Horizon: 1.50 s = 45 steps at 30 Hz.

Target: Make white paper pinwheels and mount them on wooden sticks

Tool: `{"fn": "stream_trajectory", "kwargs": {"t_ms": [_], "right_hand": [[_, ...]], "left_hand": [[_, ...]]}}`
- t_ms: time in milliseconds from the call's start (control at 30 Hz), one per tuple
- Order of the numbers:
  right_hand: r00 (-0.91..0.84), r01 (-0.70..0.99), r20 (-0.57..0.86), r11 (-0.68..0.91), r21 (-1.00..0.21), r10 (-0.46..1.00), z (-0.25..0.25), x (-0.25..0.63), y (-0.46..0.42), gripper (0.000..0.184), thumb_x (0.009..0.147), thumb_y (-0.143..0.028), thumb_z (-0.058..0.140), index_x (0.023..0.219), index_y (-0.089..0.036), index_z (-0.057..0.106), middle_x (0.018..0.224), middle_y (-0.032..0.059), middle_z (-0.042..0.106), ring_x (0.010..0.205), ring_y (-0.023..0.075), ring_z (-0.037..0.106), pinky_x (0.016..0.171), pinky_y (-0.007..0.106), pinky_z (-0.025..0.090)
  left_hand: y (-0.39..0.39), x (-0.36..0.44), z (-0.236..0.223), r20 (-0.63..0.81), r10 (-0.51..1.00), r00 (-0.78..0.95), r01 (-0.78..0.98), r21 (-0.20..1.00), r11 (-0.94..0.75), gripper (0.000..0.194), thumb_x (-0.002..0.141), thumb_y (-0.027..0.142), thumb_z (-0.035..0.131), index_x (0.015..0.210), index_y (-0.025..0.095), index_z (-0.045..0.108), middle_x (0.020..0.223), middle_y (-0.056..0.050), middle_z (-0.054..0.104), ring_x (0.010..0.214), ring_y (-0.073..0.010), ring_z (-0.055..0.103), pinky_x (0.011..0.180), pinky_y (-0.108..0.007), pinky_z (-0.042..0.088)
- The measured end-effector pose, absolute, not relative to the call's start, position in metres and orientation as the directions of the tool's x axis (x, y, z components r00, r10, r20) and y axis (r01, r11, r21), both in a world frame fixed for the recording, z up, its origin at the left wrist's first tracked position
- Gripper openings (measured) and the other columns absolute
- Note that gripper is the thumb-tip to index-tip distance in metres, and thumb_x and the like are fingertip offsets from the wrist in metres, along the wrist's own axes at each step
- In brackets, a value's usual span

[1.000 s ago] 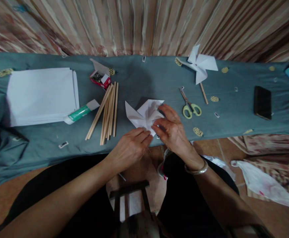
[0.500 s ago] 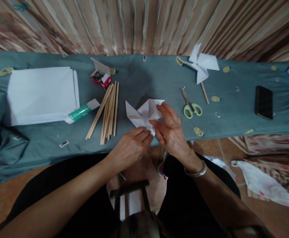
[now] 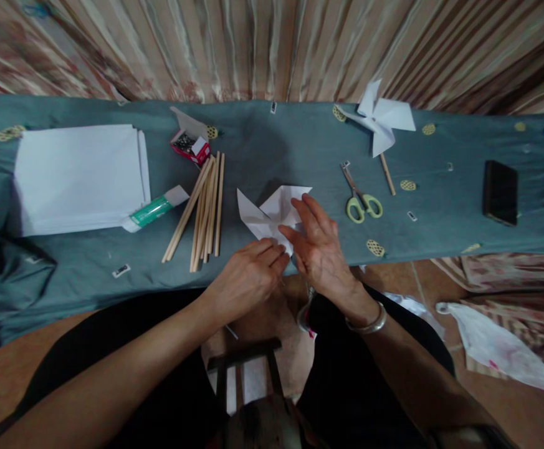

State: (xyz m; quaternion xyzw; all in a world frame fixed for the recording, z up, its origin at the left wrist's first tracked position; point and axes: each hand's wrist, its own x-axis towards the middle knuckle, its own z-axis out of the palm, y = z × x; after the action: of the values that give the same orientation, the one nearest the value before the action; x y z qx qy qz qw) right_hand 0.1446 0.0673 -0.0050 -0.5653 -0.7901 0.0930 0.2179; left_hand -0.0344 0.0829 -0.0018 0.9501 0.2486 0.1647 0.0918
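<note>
A white paper pinwheel (image 3: 272, 218) with folded blades lies at the front edge of the cloth-covered table. My left hand (image 3: 250, 271) has its fingers curled together on the lower part of the paper, near the table edge. Over the right side of the pinwheel is my right hand (image 3: 323, 249), its fingers spread and touching the paper. One of its fingers points to the middle of the pinwheel, another rests on the right blade. My fingers hide the lower right of the paper.
Wooden sticks (image 3: 204, 212), a red box of small metal pieces (image 3: 192, 146), a green-and-white tube (image 3: 152, 212) and stacked paper (image 3: 80, 178) lie left. Right are scissors (image 3: 360, 198), a finished pinwheel (image 3: 379, 118) on a stick and a phone (image 3: 500, 192). A plastic bag (image 3: 500, 343) lies on the floor.
The right hand's fingers have shifted very slightly up and left over the paper. The left hand stays at the same spot, and the pinwheel has barely moved.
</note>
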Motion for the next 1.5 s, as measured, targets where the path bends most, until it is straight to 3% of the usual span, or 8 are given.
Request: {"fn": "stream_trajectory", "kwargs": {"t_ms": [233, 400, 600, 900, 1333, 1500], "right_hand": [[-0.237, 0.844, 0.229, 0.317, -0.434, 0.944, -0.011, 0.139, 0.066, 0.032, 0.097, -0.021, 0.04, 0.121, -0.032, 0.059, 0.154, 0.003, 0.039, 0.15, 0.0314, 0.019, 0.112, 0.058, 0.035], [-0.237, 0.866, 0.263, 0.326, -0.379, 0.935, -0.018, 0.139, 0.062, 0.034, 0.098, -0.02, 0.038, 0.123, -0.031, 0.057, 0.154, 0.0045, 0.04, 0.15, 0.0285, 0.02, 0.111, 0.056, 0.037], [-0.281, 0.88, 0.298, 0.369, -0.3, 0.912, -0.023, 0.141, 0.06, 0.034, 0.096, -0.017, 0.037, 0.121, -0.023, 0.06, 0.153, 0.0108, 0.04, 0.15, 0.0293, 0.018, 0.108, 0.057, 0.037], [-0.317, 0.899, 0.281, 0.381, -0.214, 0.906, -0.021, 0.141, 0.061, 0.036, 0.094, -0.015, 0.036, 0.118, -0.019, 0.062, 0.156, 0.012, 0.035, 0.15, 0.0306, 0.016, 0.108, 0.055, 0.032], [-0.229, 0.921, 0.322, 0.311, -0.233, 0.919, -0.032, 0.135, 0.057, 0.039, 0.092, -0.015, 0.035, 0.12, -0.023, 0.061, 0.156, 0.0102, 0.035, 0.149, 0.0302, 0.017, 0.106, 0.056, 0.03], [-0.222, 0.923, 0.334, 0.307, -0.23, 0.916, -0.031, 0.133, 0.057, 0.04, 0.093, -0.015, 0.035, 0.123, -0.023, 0.061, 0.155, 0.0098, 0.036, 0.149, 0.029, 0.015, 0.105, 0.053, 0.032]], "left_hand": [[0.084, -0.033, 0.001, 0.273, 0.5, 0.822, 0.45, 0.229, -0.863, 0.015, 0.092, 0.015, 0.053, 0.095, 0.009, 0.066, 0.094, -0.01, 0.071, 0.09, -0.0216, 0.063, 0.084, -0.034, 0.055], [0.088, -0.038, 0.009, 0.297, 0.515, 0.804, 0.456, 0.249, -0.855, 0.019, 0.095, 0.017, 0.049, 0.094, 0.011, 0.067, 0.091, -0.009, 0.07, 0.085, -0.021, 0.061, 0.079, -0.035, 0.054], [0.108, -0.061, 0.019, 0.421, 0.578, 0.699, 0.514, 0.266, -0.816, 0.02, 0.094, 0.018, 0.05, 0.09, 0.012, 0.068, 0.088, -0.008, 0.071, 0.084, -0.0204, 0.06, 0.079, -0.034, 0.052], [0.135, -0.081, 0.028, 0.501, 0.709, 0.496, 0.606, 0.386, -0.696, 0.023, 0.092, 0.022, 0.048, 0.089, 0.016, 0.07, 0.091, -0.007, 0.072, 0.086, -0.0216, 0.063, 0.084, -0.037, 0.05], [0.122, -0.078, 0.025, 0.487, 0.684, 0.544, 0.507, 0.458, -0.73, 0.025, 0.092, 0.021, 0.049, 0.095, 0.014, 0.072, 0.096, -0.009, 0.072, 0.095, -0.0248, 0.058, 0.089, -0.042, 0.049], [0.115, -0.066, 0.015, 0.418, 0.692, 0.589, 0.533, 0.443, -0.721, 0.021, 0.089, 0.02, 0.053, 0.094, 0.017, 0.074, 0.1, -0.008, 0.07, 0.105, -0.028, 0.053, 0.095, -0.048, 0.044]]}}
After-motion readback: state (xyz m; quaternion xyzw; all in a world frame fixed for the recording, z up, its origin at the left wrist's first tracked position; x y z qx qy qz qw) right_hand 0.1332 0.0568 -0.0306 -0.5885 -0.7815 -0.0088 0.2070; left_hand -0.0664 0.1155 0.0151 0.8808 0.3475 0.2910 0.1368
